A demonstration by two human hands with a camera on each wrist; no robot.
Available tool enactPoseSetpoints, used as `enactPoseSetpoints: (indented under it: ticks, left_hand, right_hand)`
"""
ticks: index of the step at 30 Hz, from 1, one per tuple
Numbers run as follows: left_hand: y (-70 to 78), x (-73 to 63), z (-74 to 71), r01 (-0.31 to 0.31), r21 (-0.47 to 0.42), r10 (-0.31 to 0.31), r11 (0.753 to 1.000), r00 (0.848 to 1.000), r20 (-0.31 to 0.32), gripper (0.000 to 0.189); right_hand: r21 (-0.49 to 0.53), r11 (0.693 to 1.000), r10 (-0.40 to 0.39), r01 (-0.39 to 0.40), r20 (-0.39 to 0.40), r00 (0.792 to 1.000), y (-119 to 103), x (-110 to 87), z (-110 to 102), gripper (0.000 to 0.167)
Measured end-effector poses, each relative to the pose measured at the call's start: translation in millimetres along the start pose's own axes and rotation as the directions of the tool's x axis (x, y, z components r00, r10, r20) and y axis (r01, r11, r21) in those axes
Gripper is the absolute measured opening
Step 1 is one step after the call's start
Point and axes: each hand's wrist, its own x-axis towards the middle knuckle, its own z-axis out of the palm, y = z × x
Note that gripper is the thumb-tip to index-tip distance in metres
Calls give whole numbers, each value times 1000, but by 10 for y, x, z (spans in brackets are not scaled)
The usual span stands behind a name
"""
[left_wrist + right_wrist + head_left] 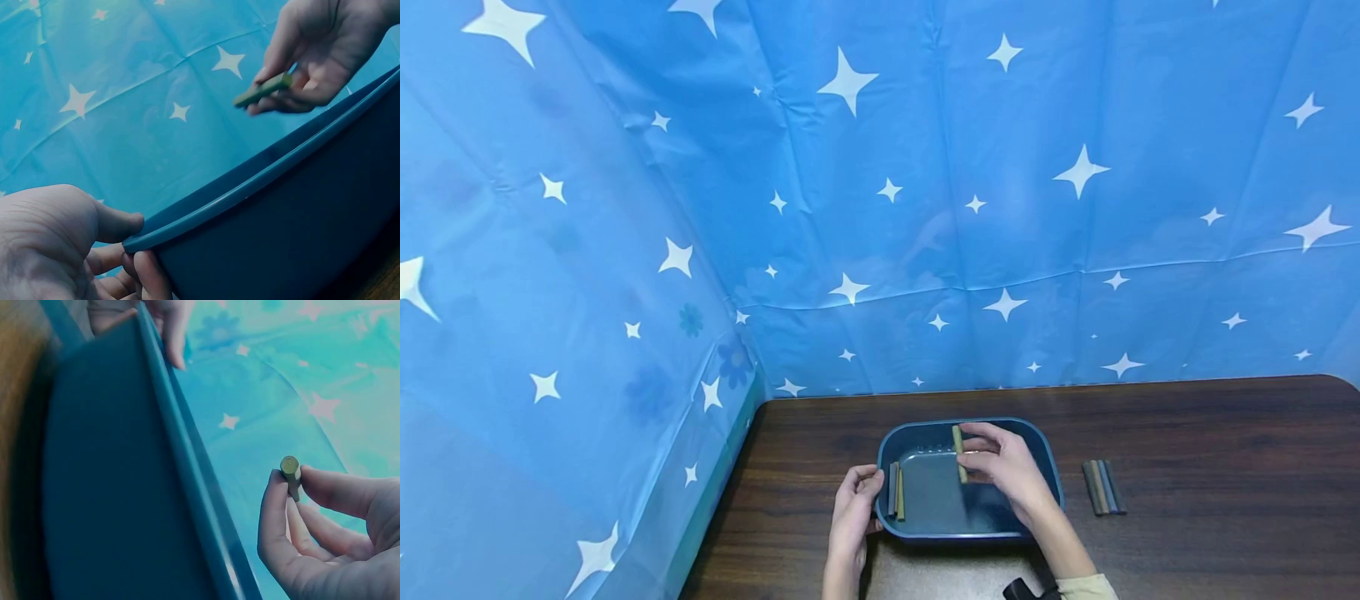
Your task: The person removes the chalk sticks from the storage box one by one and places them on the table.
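Observation:
A dark blue rounded basin (pixel 966 535) sits on the wooden table. At its left end my left hand (pixel 854 510) grips the rim, thumb over the top edge and fingers curled underneath in the left wrist view. My right hand (pixel 1009 471) pinches a short yellow-green stick (pixel 957 442) between thumb and fingertips, over the basin. The right wrist view shows the round end of that stick (pixel 289 465). Inside the basin, near its left wall, lie a grey stick (pixel 892 489) and a yellowish stick (pixel 900 493) side by side.
Right of the basin, several dark and brown sticks (pixel 1103 487) lie in a row on the wooden table (pixel 1232 467). A blue star-patterned sheet (pixel 910 242) hangs behind and to the left. A black object (pixel 1021 590) shows at the lower edge by the right sleeve (pixel 1086 587).

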Motion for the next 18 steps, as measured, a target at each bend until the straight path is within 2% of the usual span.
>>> enactPoseSetpoints:
  ticks: [5,12,18]
  left_hand:
    - [-71,53,5,-5,0,5,1000,1000,-9,35]
    - [-76,32,18,-5,-20,4,1000,1000,-4,34]
    - [-90,25,10,-23,-26,23,999,1000,0,33]
  right_hand:
    - [-4,1000,2,-2,-64,998,-45,-61,-211,44]
    - [-40,999,19,-25,-130,991,-20,-119,-488,40]
    - [-14,999,42,-45,-162,986,23,-160,-722,40]
